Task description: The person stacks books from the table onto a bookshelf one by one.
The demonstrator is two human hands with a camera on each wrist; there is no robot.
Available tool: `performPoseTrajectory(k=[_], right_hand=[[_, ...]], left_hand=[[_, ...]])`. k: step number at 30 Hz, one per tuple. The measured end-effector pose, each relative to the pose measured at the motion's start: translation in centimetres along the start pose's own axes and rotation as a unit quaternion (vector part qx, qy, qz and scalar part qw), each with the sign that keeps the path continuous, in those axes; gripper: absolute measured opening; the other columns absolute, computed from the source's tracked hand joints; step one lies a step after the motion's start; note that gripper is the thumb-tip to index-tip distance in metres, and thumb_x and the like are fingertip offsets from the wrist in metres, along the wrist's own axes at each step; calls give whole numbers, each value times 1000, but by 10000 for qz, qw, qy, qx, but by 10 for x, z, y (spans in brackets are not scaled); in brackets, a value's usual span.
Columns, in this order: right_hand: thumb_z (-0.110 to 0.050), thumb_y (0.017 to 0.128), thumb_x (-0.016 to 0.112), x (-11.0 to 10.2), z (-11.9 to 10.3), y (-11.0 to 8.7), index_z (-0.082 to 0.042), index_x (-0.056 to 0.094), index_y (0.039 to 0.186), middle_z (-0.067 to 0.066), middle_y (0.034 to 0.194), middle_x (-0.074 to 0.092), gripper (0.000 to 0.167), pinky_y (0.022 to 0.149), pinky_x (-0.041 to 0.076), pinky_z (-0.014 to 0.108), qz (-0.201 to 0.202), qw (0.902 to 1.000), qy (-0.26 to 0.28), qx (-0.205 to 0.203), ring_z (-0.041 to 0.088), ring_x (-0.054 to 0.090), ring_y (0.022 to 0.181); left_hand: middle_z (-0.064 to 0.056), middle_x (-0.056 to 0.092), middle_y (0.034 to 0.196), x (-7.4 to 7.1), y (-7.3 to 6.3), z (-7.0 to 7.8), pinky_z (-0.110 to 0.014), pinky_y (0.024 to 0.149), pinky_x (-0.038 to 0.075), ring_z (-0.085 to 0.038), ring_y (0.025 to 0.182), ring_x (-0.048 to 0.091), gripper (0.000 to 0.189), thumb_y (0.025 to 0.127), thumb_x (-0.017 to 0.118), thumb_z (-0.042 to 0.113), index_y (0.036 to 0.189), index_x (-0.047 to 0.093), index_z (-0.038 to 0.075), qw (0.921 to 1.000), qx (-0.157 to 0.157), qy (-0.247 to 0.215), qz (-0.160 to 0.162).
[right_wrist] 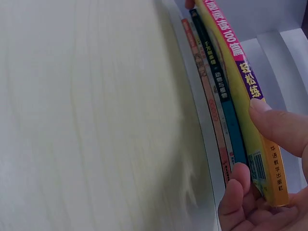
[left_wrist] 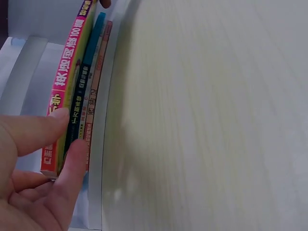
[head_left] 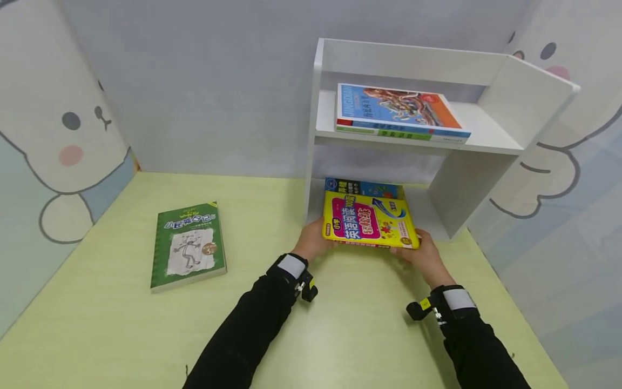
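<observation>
A yellow book [head_left: 366, 220] with a pink patch on its cover lies at the lower shelf, its spine toward me. My left hand [head_left: 313, 240] grips its left corner; in the left wrist view the thumb [left_wrist: 45, 127] touches the pink end of the spine. At the right corner my right hand [head_left: 427, 258] holds the same book, its thumb [right_wrist: 276, 120] against the spine in the right wrist view. Beneath it lie a dark blue book [right_wrist: 221, 91] and a thin orange-spined book [right_wrist: 209, 96], stacked on the shelf board.
A white two-tier shelf [head_left: 486, 189] stands against the wall on the pale yellow table [head_left: 340, 335]. Its upper tier bears a stack of books with a blue and orange cover [head_left: 398, 108] on top. At the left lies a green book [head_left: 189, 246].
</observation>
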State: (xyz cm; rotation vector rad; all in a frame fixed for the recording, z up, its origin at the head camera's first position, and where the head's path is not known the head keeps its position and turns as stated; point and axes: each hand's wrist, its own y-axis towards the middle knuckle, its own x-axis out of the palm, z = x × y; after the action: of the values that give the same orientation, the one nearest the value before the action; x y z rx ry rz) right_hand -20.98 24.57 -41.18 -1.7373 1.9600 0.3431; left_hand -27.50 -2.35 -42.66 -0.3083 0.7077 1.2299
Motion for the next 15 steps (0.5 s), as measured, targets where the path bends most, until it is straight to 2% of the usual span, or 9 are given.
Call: performPoseTrajectory(k=[3, 7, 11, 15], right_hand=[[-35, 89, 71, 0, 0, 2, 3, 6, 152, 31, 149, 26, 99, 92, 47, 41, 150, 9996, -236, 44, 33, 50, 109], [-41, 88, 71, 1, -1, 7, 6, 14, 151, 32, 147, 30, 97, 102, 38, 54, 470, 9963, -721, -74, 40, 42, 120], [-40, 88, 71, 3, 1, 13, 11, 25, 147, 36, 140, 32, 90, 104, 34, 56, 803, 9886, -1233, -333, 44, 37, 121], [-37, 89, 71, 5, 2, 18, 13, 34, 142, 37, 139, 30, 82, 108, 29, 58, 964, 9805, -1583, -648, 47, 30, 127]], left_hand=[[-12, 69, 108, 3, 5, -1, -38, 88, 51, -26, 96, 63, 43, 80, 80, 11, 118, 62, 3, 9997, -130, 65, 208], [-12, 70, 105, 7, 11, -2, -40, 86, 51, -28, 98, 61, 40, 79, 82, 18, 112, 66, 3, 9978, -196, 387, 504], [-10, 70, 107, 10, 17, -5, -39, 90, 50, -28, 106, 59, 41, 79, 82, 22, 113, 68, 4, 9938, -30, 883, 670], [-10, 72, 101, 11, 23, -8, -38, 84, 53, -27, 97, 64, 37, 78, 83, 20, 108, 70, 3, 9915, 119, 1040, 776]])
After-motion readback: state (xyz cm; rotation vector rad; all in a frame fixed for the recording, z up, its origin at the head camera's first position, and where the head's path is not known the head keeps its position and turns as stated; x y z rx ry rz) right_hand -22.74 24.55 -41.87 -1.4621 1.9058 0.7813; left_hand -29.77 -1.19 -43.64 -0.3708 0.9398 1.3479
